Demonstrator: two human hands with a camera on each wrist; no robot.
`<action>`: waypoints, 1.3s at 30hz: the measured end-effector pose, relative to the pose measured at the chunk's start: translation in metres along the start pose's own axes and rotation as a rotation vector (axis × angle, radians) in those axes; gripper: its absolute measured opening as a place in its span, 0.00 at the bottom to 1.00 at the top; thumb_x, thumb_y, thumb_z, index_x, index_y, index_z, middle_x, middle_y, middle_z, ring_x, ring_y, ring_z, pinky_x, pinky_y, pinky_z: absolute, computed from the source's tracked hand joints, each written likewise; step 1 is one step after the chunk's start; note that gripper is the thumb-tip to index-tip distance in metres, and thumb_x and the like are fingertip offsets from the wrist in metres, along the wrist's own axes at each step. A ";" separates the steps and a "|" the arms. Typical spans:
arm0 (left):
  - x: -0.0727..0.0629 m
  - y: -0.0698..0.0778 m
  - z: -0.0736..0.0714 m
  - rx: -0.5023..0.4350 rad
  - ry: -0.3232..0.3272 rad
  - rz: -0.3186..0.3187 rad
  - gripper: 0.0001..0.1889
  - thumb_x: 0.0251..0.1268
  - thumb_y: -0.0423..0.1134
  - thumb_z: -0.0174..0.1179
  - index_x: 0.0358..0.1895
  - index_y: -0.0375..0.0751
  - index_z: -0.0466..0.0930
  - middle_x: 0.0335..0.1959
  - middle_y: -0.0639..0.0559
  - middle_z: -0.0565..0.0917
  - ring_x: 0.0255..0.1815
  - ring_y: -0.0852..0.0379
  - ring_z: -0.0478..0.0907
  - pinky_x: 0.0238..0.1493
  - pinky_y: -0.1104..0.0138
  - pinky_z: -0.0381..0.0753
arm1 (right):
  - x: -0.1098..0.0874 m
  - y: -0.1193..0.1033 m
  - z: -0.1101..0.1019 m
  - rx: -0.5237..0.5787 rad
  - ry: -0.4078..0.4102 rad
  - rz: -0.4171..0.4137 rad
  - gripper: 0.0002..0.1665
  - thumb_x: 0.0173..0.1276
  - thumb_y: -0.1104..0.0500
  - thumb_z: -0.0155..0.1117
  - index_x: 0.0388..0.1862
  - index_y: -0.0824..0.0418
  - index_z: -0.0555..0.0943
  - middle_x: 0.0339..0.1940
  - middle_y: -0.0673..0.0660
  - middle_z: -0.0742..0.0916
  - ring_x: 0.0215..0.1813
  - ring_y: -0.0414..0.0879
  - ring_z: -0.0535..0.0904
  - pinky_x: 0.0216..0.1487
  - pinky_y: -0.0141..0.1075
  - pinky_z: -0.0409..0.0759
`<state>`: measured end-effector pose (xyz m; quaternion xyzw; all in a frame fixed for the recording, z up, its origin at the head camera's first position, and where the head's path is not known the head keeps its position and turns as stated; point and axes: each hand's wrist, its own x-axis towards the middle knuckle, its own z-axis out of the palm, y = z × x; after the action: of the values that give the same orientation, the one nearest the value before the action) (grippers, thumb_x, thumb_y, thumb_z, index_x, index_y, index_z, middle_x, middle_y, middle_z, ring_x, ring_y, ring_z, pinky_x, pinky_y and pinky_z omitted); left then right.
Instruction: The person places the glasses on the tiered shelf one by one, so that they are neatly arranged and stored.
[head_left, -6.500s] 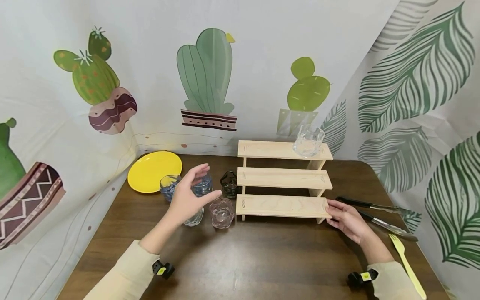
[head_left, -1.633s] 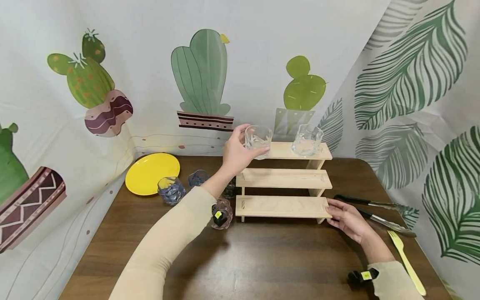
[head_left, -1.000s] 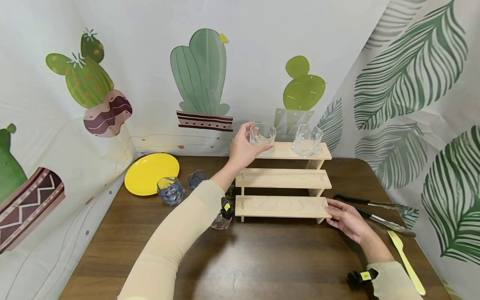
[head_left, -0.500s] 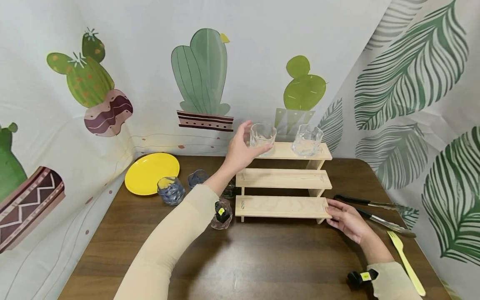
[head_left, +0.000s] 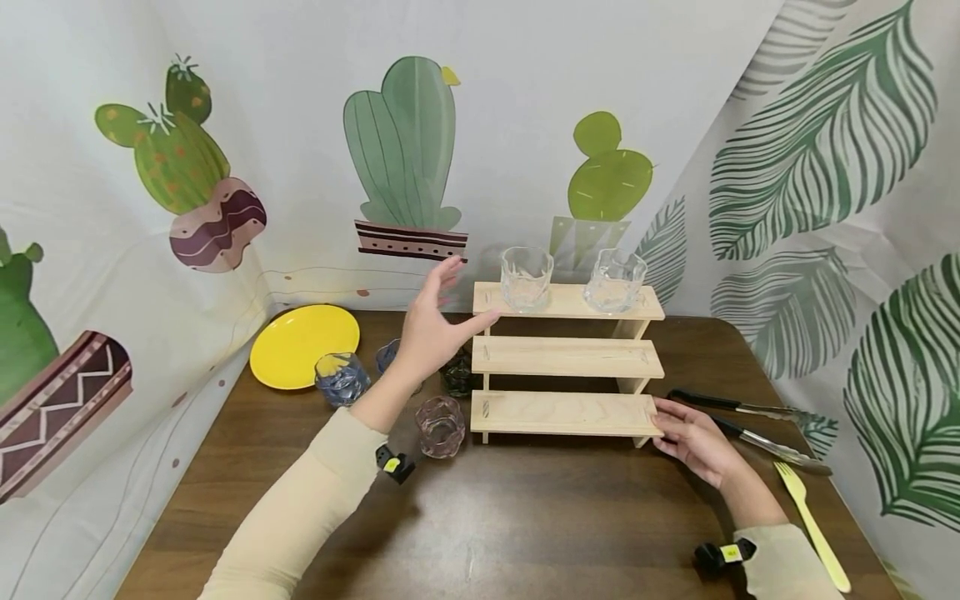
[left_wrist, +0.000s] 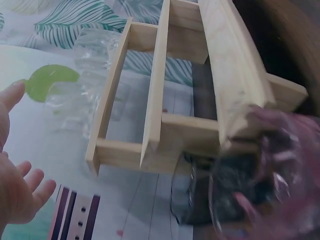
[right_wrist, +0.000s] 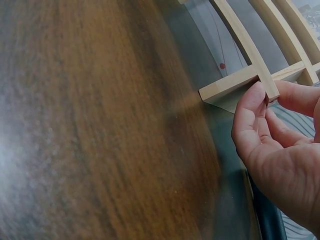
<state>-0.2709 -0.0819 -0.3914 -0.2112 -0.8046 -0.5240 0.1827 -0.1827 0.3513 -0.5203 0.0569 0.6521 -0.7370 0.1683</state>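
Two clear glasses stand apart on the top tier of a three-tier wooden shelf (head_left: 566,357): one glass (head_left: 527,280) near the left end, the other glass (head_left: 615,282) near the right. My left hand (head_left: 433,333) is off the shelf's left side, fingers spread and holding nothing, the thumb tip close to the top board's left end. My right hand (head_left: 697,442) pinches the right end of the lowest board; the right wrist view shows thumb and fingers on the board's end (right_wrist: 270,92). A pinkish glass (head_left: 441,427) and a dark glass (head_left: 457,372) stand left of the shelf.
A blue glass (head_left: 341,380) stands beside a yellow plate (head_left: 300,346) at the back left. Another bluish glass (head_left: 386,355) is partly hidden behind my left hand. Black-handled tongs (head_left: 772,442) and a pale yellow fork (head_left: 813,525) lie along the right side of the table.
My left hand brought a clear glass to the top tier's left end, let go and drew back to the left. The right hand has kept its hold on the shelf.
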 end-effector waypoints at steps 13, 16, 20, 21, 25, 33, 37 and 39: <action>-0.081 -0.020 -0.050 0.097 0.239 -0.077 0.45 0.55 0.45 0.81 0.76 0.46 0.67 0.71 0.50 0.75 0.69 0.51 0.72 0.63 0.50 0.77 | 0.000 0.002 -0.001 0.029 0.000 0.000 0.33 0.82 0.64 0.56 0.78 0.73 0.56 0.48 0.54 0.84 0.45 0.41 0.83 0.45 0.33 0.84; -0.099 -0.031 -0.060 0.140 0.299 -0.092 0.46 0.52 0.43 0.82 0.75 0.44 0.68 0.69 0.50 0.76 0.69 0.51 0.71 0.63 0.49 0.75 | -0.001 0.003 -0.002 0.018 0.000 -0.001 0.29 0.82 0.64 0.56 0.76 0.69 0.61 0.49 0.53 0.84 0.45 0.41 0.83 0.45 0.33 0.84; -0.122 -0.050 -0.070 0.199 0.368 -0.170 0.46 0.50 0.45 0.83 0.74 0.45 0.70 0.70 0.51 0.74 0.69 0.52 0.67 0.65 0.49 0.70 | -0.002 0.004 -0.002 0.008 0.005 -0.006 0.25 0.81 0.64 0.56 0.72 0.65 0.65 0.49 0.53 0.84 0.45 0.41 0.83 0.45 0.33 0.84; -0.127 -0.055 -0.072 0.207 0.384 -0.196 0.46 0.50 0.45 0.84 0.74 0.46 0.70 0.70 0.50 0.73 0.70 0.51 0.66 0.66 0.49 0.68 | -0.002 0.004 -0.001 0.013 0.013 -0.006 0.24 0.81 0.64 0.57 0.71 0.64 0.66 0.49 0.54 0.84 0.45 0.42 0.83 0.45 0.33 0.84; -0.144 -0.076 -0.080 0.225 0.450 -0.291 0.46 0.48 0.43 0.84 0.73 0.47 0.71 0.73 0.45 0.66 0.75 0.46 0.58 0.71 0.43 0.60 | -0.002 0.004 0.000 0.014 0.005 -0.004 0.25 0.81 0.64 0.57 0.72 0.65 0.65 0.50 0.54 0.83 0.46 0.42 0.83 0.45 0.33 0.84; -0.159 -0.111 -0.086 0.193 0.504 -0.427 0.50 0.49 0.40 0.83 0.76 0.43 0.64 0.72 0.39 0.63 0.72 0.41 0.60 0.68 0.44 0.63 | -0.001 0.003 0.000 -0.006 0.000 -0.014 0.28 0.81 0.64 0.57 0.74 0.68 0.64 0.49 0.54 0.84 0.45 0.41 0.83 0.46 0.33 0.84; -0.159 -0.120 -0.086 0.145 0.461 -0.487 0.52 0.52 0.41 0.82 0.79 0.41 0.58 0.71 0.37 0.64 0.70 0.39 0.65 0.65 0.44 0.68 | -0.001 0.003 -0.001 0.011 0.002 -0.010 0.25 0.81 0.64 0.57 0.72 0.65 0.66 0.50 0.54 0.84 0.45 0.42 0.83 0.45 0.34 0.85; -0.158 -0.124 -0.086 0.135 0.443 -0.506 0.53 0.53 0.42 0.82 0.79 0.41 0.57 0.72 0.37 0.64 0.71 0.39 0.66 0.65 0.44 0.69 | -0.001 0.003 -0.001 0.013 -0.009 -0.014 0.26 0.81 0.64 0.57 0.73 0.66 0.65 0.50 0.54 0.83 0.46 0.42 0.83 0.46 0.33 0.84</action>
<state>-0.1971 -0.2295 -0.5352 0.1268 -0.8050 -0.5315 0.2309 -0.1811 0.3524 -0.5232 0.0499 0.6470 -0.7426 0.1656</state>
